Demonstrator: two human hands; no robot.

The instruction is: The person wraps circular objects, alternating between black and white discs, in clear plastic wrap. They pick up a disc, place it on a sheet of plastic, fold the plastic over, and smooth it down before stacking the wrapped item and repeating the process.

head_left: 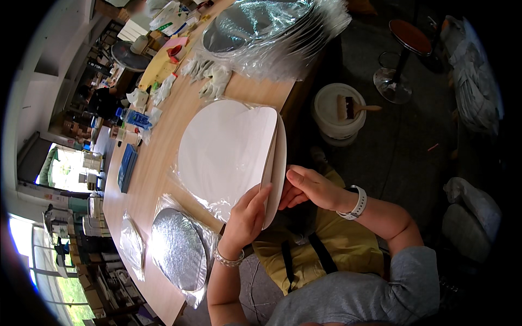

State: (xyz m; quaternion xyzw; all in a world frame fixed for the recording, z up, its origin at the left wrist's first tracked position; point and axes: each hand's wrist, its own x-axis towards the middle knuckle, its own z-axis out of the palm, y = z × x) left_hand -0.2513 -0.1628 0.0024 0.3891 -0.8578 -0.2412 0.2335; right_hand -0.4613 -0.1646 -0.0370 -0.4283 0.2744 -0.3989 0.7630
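Observation:
A stack of round white boards [217, 157] lies at the table's near edge, with clear plastic film showing around and under it. Its right side bends upward, and another white board [280, 163] stands tilted beside that raised edge, with a narrow gap between them. My left hand [244, 217] grips the lower edge of the boards, thumb and fingers closed on the rim. My right hand [312, 189] is by the outer face of the tilted board, fingers loosely curved and thumb apart; whether the fingertips touch it is hard to tell.
Plastic-wrapped silver round boards [179, 250] and a smaller wrapped pack [131, 244] lie at left. A large film-wrapped stack [261, 27] and work gloves [216, 81] occupy the far side. A white bucket [331, 127] with a brush [350, 107] and a stool [409, 38] stand at right.

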